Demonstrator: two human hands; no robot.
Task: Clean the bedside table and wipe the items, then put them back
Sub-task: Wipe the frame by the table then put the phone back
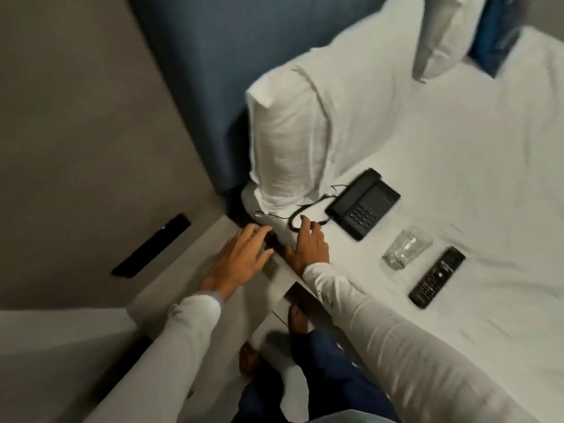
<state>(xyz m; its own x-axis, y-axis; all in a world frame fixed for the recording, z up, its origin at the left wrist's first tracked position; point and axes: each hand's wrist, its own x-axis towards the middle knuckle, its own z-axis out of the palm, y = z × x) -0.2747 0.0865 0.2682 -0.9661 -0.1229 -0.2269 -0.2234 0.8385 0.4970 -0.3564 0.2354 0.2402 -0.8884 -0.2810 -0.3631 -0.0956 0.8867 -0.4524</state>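
The pale grey bedside table point(186, 270) stands between the wall and the bed. My left hand point(238, 257) hovers over its far corner with fingers spread, just beside a small dark object point(271, 239) that is too blurred to identify. My right hand point(308, 245) rests flat on the bed's edge, fingers apart, touching the phone's coiled cord point(308, 209). On the white sheet lie a black desk phone point(363, 203), a clear glass point(404, 248) on its side, and a black remote point(436, 277).
A white pillow point(293, 132) leans upright against the blue headboard point(213, 71) right behind the table. A black slot point(149, 245) is set in the grey wall on the left. My bare feet point(299, 322) stand on the floor between table and bed.
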